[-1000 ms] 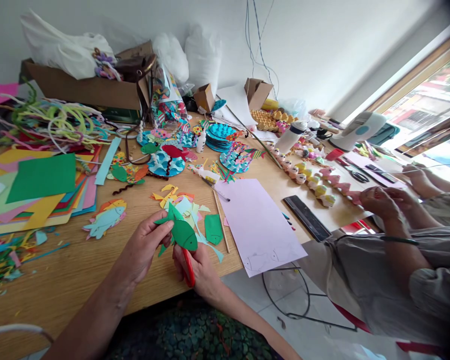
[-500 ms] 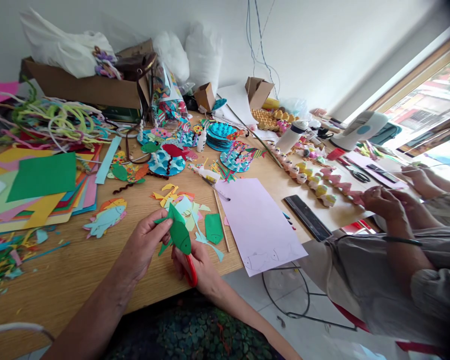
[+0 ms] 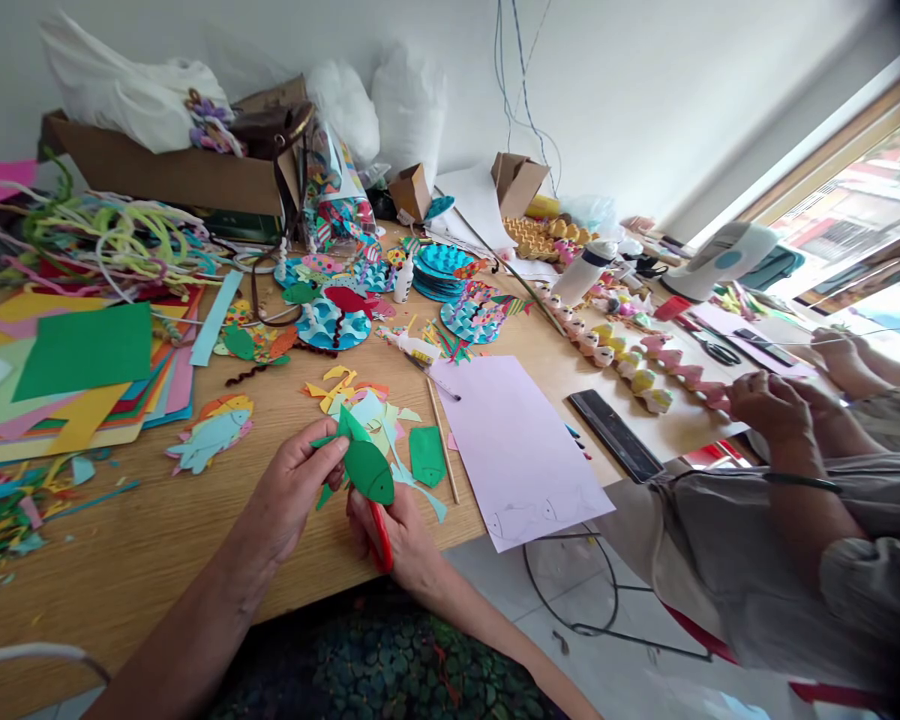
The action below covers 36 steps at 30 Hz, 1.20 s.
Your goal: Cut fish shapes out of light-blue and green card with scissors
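My left hand (image 3: 309, 468) pinches a green paper fish (image 3: 368, 470) by its tail end, with a drawn eye and gill line showing at its head. Red-handled scissors (image 3: 381, 540) are gripped in my right hand (image 3: 399, 530), just below the fish; their blades are hidden behind the paper. Under and beyond the hands lie paper offcuts (image 3: 371, 415) in yellow, orange and pale blue. A green paper piece (image 3: 427, 456) with a pencil outline rests by a thin wooden stick (image 3: 444, 445). To the left, several cut fish (image 3: 212, 432) are stacked, a light blue one on top.
A lilac sheet (image 3: 521, 440) with drawn fish overhangs the table's front edge. Coloured paper (image 3: 82, 350) and scraps (image 3: 19, 505) lie left. Blue egg-carton pieces (image 3: 334, 325) and glue bottles (image 3: 403, 278) stand behind. At right, a co-worker's hands (image 3: 772, 405) are near painted carton strips (image 3: 686, 370).
The green fish has turned, its head swinging right and slightly up. My left hand has shifted a little to the right; the scissors stay nearly in place.
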### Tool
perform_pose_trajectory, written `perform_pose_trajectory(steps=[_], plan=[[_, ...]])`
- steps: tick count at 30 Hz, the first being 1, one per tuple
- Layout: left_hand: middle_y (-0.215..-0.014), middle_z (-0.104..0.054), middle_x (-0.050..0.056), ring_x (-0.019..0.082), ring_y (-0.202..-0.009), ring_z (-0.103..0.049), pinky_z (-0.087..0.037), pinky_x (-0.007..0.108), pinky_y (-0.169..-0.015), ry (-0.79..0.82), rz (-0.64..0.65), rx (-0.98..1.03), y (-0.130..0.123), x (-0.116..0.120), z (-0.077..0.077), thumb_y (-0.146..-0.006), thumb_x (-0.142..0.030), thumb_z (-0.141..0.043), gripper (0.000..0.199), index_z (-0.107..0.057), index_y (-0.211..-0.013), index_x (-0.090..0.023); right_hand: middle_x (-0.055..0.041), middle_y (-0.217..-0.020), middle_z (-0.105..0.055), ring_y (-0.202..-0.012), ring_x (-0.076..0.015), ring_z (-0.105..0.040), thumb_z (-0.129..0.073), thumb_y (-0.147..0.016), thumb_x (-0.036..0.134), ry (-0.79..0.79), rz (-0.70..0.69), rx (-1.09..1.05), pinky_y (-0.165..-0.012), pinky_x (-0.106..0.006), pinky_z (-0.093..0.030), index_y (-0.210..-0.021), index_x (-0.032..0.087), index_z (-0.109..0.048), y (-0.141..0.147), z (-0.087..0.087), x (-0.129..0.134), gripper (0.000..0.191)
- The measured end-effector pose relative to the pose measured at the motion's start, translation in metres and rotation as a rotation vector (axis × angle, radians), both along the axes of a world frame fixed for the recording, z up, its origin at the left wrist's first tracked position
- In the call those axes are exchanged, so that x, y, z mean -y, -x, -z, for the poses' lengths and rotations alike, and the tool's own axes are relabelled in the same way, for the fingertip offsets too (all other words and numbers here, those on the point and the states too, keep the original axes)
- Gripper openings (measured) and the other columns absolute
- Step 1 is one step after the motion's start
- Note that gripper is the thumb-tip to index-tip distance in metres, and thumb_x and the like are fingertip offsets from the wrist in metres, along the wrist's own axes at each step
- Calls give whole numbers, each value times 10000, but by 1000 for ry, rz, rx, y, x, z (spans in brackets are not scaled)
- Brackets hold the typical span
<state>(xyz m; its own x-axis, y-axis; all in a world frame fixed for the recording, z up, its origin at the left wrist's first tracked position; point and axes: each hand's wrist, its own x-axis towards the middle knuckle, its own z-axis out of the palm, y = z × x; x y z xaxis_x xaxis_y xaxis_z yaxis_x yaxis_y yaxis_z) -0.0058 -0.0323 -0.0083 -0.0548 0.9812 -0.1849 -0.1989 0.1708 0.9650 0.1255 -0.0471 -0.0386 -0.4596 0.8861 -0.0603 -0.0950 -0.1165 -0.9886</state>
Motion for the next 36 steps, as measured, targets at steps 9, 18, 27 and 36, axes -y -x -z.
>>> perform_pose_trajectory(steps=[9, 18, 27, 36], plan=[[-537, -460, -63, 105, -512, -405, -356, 224, -498, 1, -41, 4, -2, 1, -4, -684, -355, -663, 226, -518, -608, -200, 53, -481, -369, -421, -70, -353, -522, -844, 503, 40, -5, 30, -397, -195, -310, -582, 200, -392, 2, 2, 2, 421], [-558, -485, -53, 105, -516, -400, -334, 223, -492, 9, 36, 1, -2, 2, -2, -711, -365, -643, 231, -513, -621, -197, 47, -494, -408, -432, -72, -383, -497, -859, 439, -28, 12, 4, -412, -188, -322, -599, 185, -460, 1, 3, -1, 365], [-541, -461, -59, 109, -519, -385, -332, 228, -493, 20, 20, -10, -4, 2, -5, -682, -381, -656, 231, -527, -622, -200, 46, -509, -416, -432, -74, -385, -479, -871, 471, -3, 13, 0, -409, -191, -328, -659, 179, -495, 1, 9, -1, 360], [-567, -488, -49, 121, -541, -419, -369, 241, -530, -32, -9, -52, -1, -1, -1, -732, -356, -621, 194, -543, -636, -207, 47, -509, -390, -453, -80, -347, -486, -852, 432, -16, 23, 49, -427, -203, -302, -631, 202, -411, 0, 6, -2, 328]])
